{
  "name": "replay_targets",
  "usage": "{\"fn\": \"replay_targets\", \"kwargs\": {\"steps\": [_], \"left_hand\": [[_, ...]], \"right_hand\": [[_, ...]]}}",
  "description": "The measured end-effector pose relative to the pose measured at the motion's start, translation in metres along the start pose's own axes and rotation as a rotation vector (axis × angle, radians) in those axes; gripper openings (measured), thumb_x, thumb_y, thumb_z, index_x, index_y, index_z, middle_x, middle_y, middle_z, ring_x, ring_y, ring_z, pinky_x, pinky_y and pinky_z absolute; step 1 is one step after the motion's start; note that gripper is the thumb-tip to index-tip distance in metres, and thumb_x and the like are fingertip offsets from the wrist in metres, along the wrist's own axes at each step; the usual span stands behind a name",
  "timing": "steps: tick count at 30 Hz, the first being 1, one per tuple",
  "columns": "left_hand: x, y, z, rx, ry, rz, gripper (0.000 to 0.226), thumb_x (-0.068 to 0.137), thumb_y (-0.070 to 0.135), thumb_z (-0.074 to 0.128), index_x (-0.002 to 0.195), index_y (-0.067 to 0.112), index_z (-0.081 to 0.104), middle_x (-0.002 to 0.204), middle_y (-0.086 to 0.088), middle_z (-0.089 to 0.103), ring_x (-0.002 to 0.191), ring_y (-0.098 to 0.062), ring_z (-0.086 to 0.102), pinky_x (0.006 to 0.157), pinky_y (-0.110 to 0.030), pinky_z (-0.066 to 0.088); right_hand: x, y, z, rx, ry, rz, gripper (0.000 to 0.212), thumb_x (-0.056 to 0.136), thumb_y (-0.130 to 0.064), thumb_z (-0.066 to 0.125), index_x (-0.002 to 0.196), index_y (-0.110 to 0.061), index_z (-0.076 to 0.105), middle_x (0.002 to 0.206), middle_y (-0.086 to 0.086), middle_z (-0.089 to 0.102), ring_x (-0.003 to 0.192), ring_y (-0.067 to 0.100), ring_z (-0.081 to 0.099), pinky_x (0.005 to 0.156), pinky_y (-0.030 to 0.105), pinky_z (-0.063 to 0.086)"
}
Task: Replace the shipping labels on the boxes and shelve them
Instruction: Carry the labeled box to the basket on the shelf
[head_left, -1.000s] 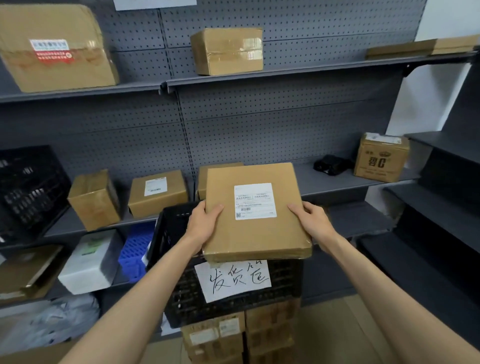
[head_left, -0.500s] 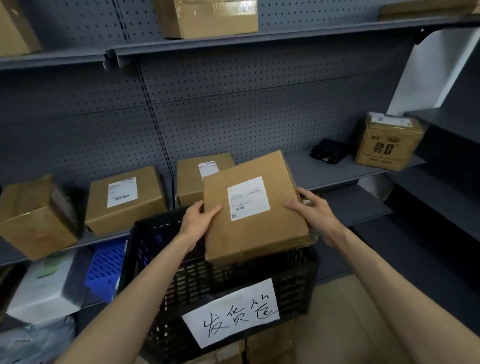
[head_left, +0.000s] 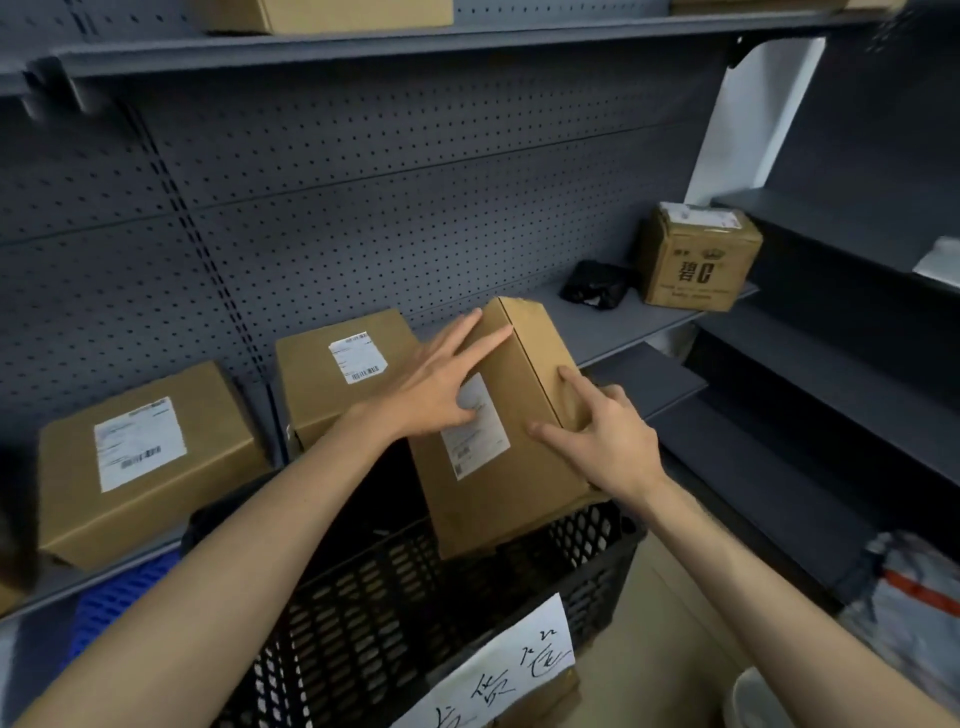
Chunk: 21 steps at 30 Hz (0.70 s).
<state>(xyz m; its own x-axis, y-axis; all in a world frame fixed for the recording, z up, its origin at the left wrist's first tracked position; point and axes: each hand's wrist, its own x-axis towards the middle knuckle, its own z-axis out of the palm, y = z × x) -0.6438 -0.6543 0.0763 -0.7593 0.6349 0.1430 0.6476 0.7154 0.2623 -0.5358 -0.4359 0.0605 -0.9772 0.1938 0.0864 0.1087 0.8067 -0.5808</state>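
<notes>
The brown box (head_left: 511, 441) is held tilted above the black crate (head_left: 415, 597), just in front of the shelf (head_left: 613, 322). It is pressed by the flat, spread left hand (head_left: 431, 387) (over its label (head_left: 475, 428)) and gripped at the side by the right hand (head_left: 605, 436). It could slip into the crate, since only one hand is wrapped around it.

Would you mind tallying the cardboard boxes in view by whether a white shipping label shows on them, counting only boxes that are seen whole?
Plain boxes with a white label on the facing side: 3, namely the held box, the middle box and the left box.
Printed box with a label on its top: 1.
Total: 4.
Boxes cut off at the top shelf edge are left out.
</notes>
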Motion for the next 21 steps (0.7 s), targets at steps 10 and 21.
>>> {"fn": "replay_targets", "kwargs": {"steps": [10, 21], "left_hand": [[0.016, -0.004, -0.001, -0.199, -0.14, -0.01, 0.092, 0.069, 0.063, 0.082, 0.148, 0.054, 0.036, 0.168, 0.011, 0.01, 0.152, -0.019, 0.02, 0.119, -0.048, 0.028], [0.005, -0.039, 0.093, -0.507, -0.188, -0.352, 0.091, 0.071, 0.054, 0.086, 0.15, 0.034, 0.044, 0.148, -0.002, 0.041, 0.137, -0.022, 0.039, 0.112, -0.041, 0.039]], "right_hand": [[-0.022, 0.004, 0.014, -0.337, 0.026, -0.12, 0.077, 0.075, -0.076, 0.056, 0.141, -0.042, 0.035, 0.122, 0.001, 0.046, 0.116, 0.022, 0.044, 0.086, 0.038, 0.047], [-0.023, 0.019, 0.081, -0.461, -0.095, -0.115, 0.072, 0.082, -0.063, 0.056, 0.14, -0.03, 0.03, 0.123, 0.007, 0.041, 0.11, 0.025, 0.042, 0.088, 0.041, 0.046]]}}
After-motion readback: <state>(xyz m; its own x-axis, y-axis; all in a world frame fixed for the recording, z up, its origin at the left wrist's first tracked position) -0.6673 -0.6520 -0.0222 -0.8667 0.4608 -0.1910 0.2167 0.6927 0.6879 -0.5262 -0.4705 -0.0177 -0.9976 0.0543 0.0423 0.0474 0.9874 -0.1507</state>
